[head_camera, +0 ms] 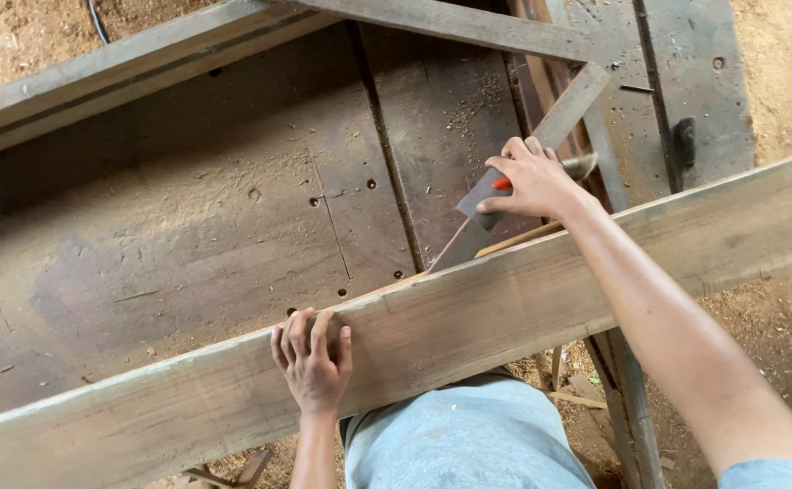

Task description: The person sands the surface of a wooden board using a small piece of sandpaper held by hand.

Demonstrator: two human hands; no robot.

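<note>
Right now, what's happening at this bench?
A person leans over a worn workbench dusted with sawdust. The left hand presses flat on the top edge of a long wooden plank lying diagonally across the bench. The right hand reaches past the plank and grips a grey flat tool with a red mark, its exact kind unclear. Sawdust covers the ground around the bench.
</note>
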